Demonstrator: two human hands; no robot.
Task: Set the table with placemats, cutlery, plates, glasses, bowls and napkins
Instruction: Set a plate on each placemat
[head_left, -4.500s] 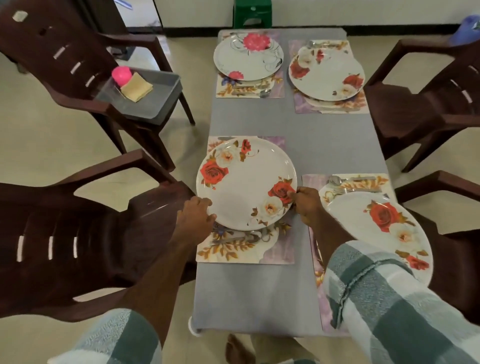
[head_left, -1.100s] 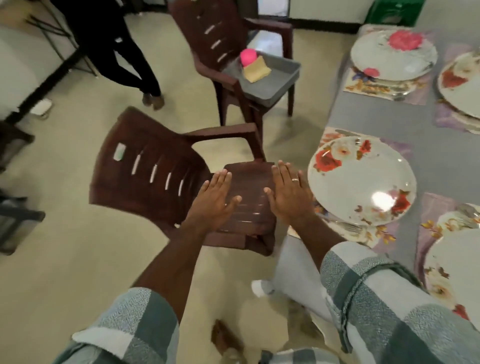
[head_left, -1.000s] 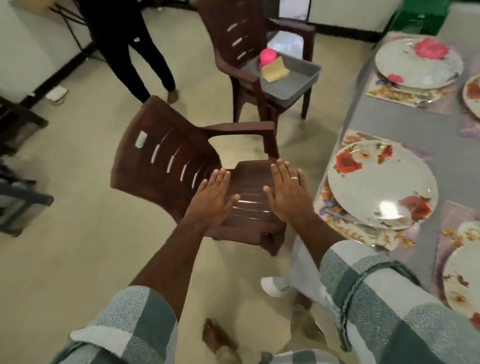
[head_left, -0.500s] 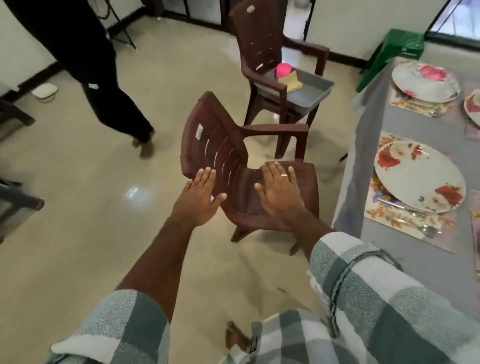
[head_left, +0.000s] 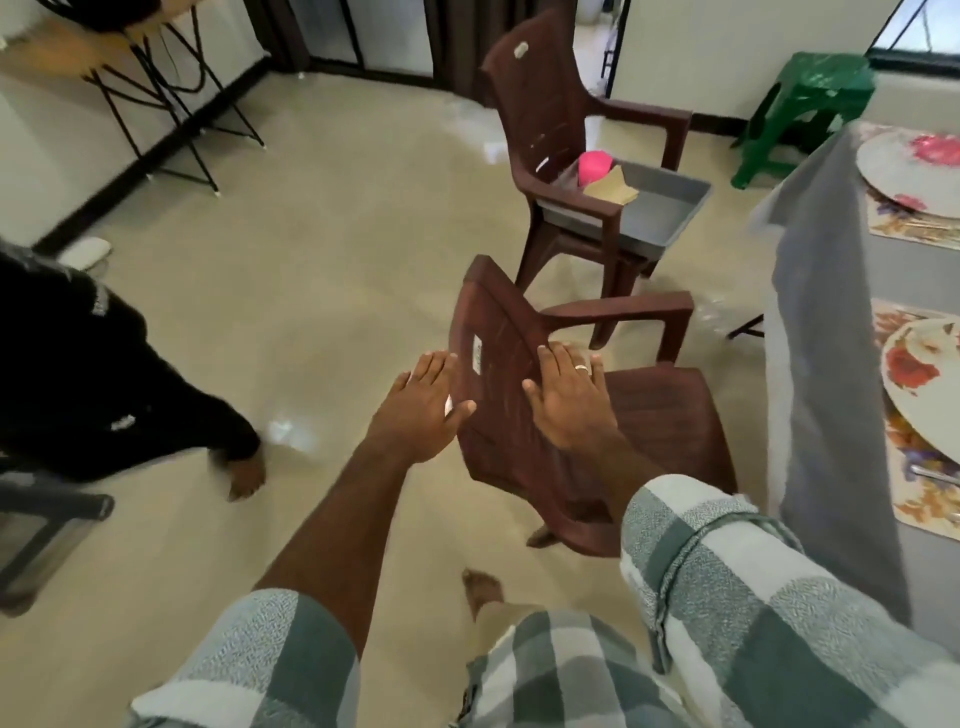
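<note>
Both our hands are flat and hold nothing. Our left hand (head_left: 423, 410) and right hand (head_left: 569, 397) point far ahead. The pink cup (head_left: 595, 167) and napkin (head_left: 612, 188) lie in the grey tray (head_left: 670, 208), farther off, nearer our right hand.
</note>
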